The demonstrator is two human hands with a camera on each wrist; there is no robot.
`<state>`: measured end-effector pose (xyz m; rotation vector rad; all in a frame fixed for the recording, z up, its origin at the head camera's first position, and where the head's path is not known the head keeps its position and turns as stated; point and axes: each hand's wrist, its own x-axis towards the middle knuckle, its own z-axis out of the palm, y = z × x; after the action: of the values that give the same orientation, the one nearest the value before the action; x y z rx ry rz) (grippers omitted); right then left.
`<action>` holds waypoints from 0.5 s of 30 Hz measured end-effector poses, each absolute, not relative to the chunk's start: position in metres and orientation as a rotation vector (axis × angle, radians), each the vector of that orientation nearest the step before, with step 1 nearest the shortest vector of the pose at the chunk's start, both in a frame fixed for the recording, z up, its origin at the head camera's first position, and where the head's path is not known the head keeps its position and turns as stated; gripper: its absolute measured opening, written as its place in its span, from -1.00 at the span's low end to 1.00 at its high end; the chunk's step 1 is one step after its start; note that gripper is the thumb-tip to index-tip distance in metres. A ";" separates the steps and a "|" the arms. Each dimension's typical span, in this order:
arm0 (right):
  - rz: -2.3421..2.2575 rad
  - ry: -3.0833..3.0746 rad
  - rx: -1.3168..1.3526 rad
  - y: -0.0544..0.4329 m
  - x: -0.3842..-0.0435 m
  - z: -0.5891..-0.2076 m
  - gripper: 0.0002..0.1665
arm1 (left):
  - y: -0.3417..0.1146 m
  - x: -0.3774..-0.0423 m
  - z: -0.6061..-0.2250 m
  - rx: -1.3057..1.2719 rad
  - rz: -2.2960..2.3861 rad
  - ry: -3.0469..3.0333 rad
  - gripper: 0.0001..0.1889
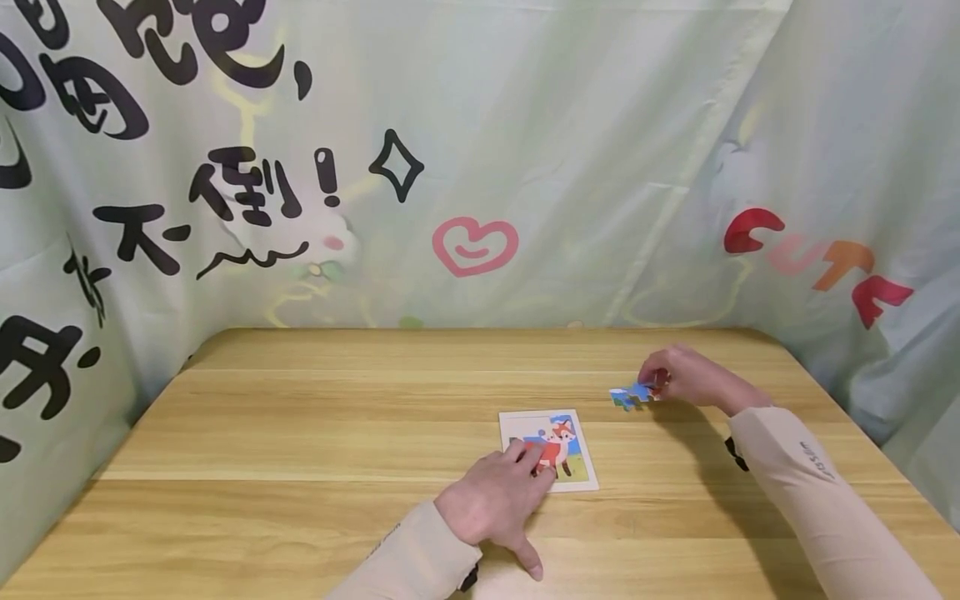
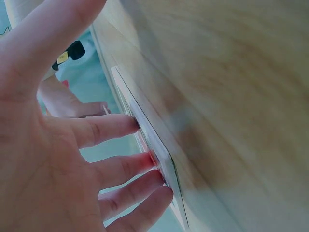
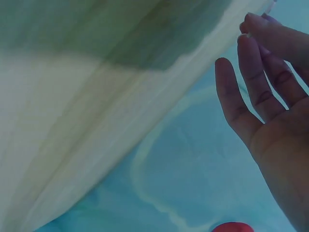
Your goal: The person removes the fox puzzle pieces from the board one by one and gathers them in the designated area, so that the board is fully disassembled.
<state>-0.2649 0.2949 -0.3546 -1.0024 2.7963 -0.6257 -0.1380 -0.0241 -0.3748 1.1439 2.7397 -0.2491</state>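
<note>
A small square jigsaw puzzle [image 1: 587,454] with a white frame lies on the table, showing an orange-red animal on grass under blue sky. The left hand [image 1: 495,496] rests its spread, fairly straight fingertips on the puzzle's left part, covering some of the picture; the thumb lies apart, toward the near side. Farther right, the right hand [image 1: 688,375] pinches a puzzle piece [image 1: 661,380] with reddish print between thumb and fingertips, mostly hidden. Loose blue puzzle pieces [image 1: 622,397] lie right beside those fingertips. In the right wrist view, the right hand's thumb and index fingertips meet.
The wooden table [image 1: 300,417] has rounded far corners. A pale cloth curtain [image 1: 570,167] with black characters, a pink heart and coloured letters hangs behind and along both sides. Dark bands [image 1: 737,454] show at both sleeve cuffs.
</note>
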 end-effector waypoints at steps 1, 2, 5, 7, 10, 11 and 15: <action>-0.627 2.794 -0.996 0.296 -0.265 -0.356 -0.63 | -0.024 -0.138 -0.375 1.142 -0.247 2.740 0.04; -0.630 2.790 -0.986 0.297 -0.264 -0.357 -0.63 | -0.024 -0.138 -0.375 1.142 -0.247 2.741 0.04; -0.639 2.785 -0.974 0.299 -0.264 -0.361 -0.65 | -0.024 -0.137 -0.375 1.140 -0.242 2.743 0.04; -0.649 2.783 -0.966 0.301 -0.264 -0.363 -0.65 | -0.024 -0.137 -0.375 1.145 -0.245 2.747 0.04; -0.649 2.785 -0.950 0.303 -0.265 -0.366 -0.64 | -0.024 -0.137 -0.376 1.155 -0.248 2.755 0.04; -0.648 2.787 -0.942 0.303 -0.265 -0.367 -0.64 | -0.025 -0.137 -0.376 1.158 -0.251 2.756 0.04; -0.657 2.796 -0.909 0.306 -0.265 -0.369 -0.65 | -0.024 -0.138 -0.376 1.158 -0.250 2.756 0.04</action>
<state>-0.2653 0.3055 -0.3685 -0.9093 2.7964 -0.6567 -0.1377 -0.0245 -0.3756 1.1579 2.7563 -0.2497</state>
